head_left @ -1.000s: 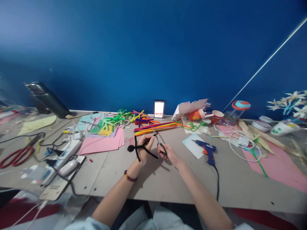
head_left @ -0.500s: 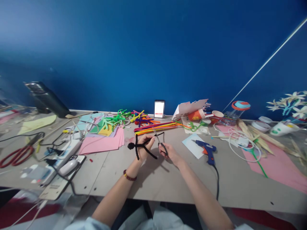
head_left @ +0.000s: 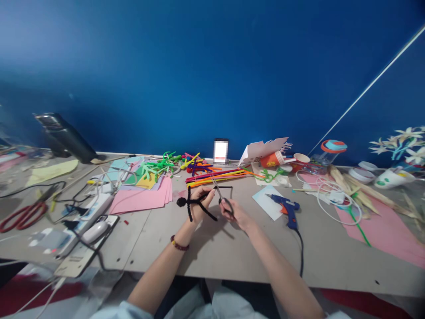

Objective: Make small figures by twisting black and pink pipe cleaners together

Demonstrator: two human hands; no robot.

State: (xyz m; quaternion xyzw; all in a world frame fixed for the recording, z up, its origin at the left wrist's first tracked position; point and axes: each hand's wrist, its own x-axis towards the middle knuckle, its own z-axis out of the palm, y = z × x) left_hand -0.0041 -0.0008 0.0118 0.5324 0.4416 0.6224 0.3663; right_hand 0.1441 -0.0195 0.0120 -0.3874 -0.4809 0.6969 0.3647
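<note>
A black pipe-cleaner figure (head_left: pixel 190 202), with a round head and thin limbs, lies across my left hand (head_left: pixel 201 204), whose fingers are closed on it. My right hand (head_left: pixel 235 213) grips the handles of small scissors (head_left: pixel 227 204). Their blades point up and away, crossing the black pipe cleaner by my left fingertips. Beyond the blades a straight black end (head_left: pixel 227 187) sticks out to the right. Just past my hands lie long yellow, orange and red pipe cleaners (head_left: pixel 215 177). Part of the figure is hidden by my left fingers.
To the right are a blue glue gun (head_left: pixel 286 204) on light-blue paper and coiled white cable (head_left: pixel 332 208). On the left lie pink paper (head_left: pixel 139 199), a power strip (head_left: pixel 88 217) and red-handled scissors (head_left: pixel 28 212). A phone (head_left: pixel 221 151) stands by the wall.
The black end beyond the scissors has swung from slanting upward to lying nearly level. The scissor handles look slightly closer together; my left hand and the figure have stayed put.
</note>
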